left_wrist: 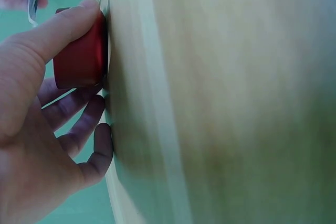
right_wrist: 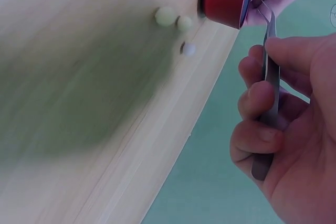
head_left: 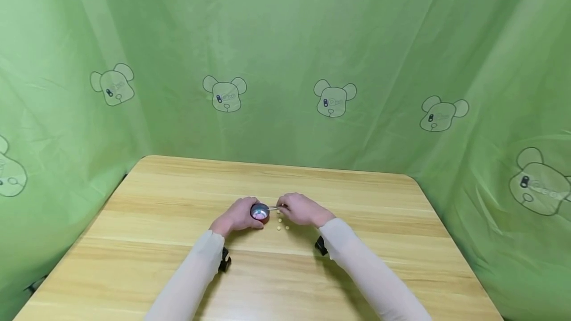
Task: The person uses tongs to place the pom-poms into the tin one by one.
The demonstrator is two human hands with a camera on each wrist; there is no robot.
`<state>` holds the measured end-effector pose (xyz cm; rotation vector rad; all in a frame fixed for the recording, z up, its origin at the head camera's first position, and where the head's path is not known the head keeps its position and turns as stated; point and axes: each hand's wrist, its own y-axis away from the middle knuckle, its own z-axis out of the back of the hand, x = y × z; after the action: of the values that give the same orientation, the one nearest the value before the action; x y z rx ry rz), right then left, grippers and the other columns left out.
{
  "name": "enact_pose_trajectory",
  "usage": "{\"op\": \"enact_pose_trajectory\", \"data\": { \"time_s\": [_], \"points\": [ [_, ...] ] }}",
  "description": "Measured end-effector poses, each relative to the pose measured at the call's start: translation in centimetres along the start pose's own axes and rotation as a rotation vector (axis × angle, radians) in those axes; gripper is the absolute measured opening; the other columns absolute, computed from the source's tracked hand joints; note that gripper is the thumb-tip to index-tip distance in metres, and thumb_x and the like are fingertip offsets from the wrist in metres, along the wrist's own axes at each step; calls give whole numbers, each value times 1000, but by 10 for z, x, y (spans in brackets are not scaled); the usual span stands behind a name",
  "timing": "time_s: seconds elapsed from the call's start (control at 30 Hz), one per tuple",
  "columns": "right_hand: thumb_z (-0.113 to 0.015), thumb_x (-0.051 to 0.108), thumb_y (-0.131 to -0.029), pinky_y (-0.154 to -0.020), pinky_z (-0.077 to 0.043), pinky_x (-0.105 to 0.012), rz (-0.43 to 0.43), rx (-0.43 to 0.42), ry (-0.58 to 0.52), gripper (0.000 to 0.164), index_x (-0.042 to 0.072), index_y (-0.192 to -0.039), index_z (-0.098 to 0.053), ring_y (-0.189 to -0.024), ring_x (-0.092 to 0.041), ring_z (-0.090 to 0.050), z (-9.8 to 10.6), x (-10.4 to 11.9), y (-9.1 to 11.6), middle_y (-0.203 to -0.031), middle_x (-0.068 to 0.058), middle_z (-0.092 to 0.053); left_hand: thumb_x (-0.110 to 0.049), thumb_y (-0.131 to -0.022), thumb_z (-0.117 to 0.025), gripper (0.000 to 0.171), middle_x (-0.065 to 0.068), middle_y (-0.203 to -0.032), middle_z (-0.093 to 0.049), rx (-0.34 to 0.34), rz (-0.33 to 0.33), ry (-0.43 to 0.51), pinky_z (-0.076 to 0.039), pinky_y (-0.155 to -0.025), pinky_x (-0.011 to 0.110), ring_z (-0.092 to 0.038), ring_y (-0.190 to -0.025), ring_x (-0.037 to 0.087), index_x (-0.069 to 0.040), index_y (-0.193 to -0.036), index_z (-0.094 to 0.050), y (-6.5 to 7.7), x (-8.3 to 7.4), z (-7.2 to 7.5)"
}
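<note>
A small round red metal container (left_wrist: 81,59) stands on the wooden table, its rim dark and its inside shiny in the head view. My left hand (head_left: 239,214) grips it from the left, thumb on the near side and fingers around the far side. In my right hand (head_left: 302,209) are metal tweezers (right_wrist: 271,72) with bent tips, pinched between thumb and fingers. Their tips are at the container's mouth, slightly apart in the right wrist view; nothing can be made out between them. Several small pale balls (right_wrist: 165,16) lie on the table just right of the container.
The wood-grain table (head_left: 276,276) has rounded far corners. A green curtain (head_left: 276,28) printed with bear heads hangs behind it and along both sides. A black wrist device (head_left: 320,245) sits below the right sleeve, another below the left.
</note>
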<state>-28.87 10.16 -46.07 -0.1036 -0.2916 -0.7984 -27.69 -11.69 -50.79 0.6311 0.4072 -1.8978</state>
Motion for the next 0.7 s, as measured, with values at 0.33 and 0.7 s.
{"op": "enact_pose_trajectory", "data": {
  "time_s": [0.33,0.7],
  "points": [
    [-57,15,-95,-76,-50,-32,11,-4,54,13,8,-100,-67,-81,-12,-58,-1,-13,34,-90,1,-62,-28,-70,-84,54,4,-105,-61,8,10,1,-43,-91,40,-55,-99,23,-8,-111,-58,2,-2,1],
    [-57,15,-95,-71,-49,-30,-7,8,46,13,9,-100,-67,-73,-8,-52,-6,-24,62,-86,4,-58,-27,-70,-84,54,5,-105,-60,-1,8,13,-43,-90,42,-55,-99,24,-6,-112,-58,4,-4,0]
  ]
}}
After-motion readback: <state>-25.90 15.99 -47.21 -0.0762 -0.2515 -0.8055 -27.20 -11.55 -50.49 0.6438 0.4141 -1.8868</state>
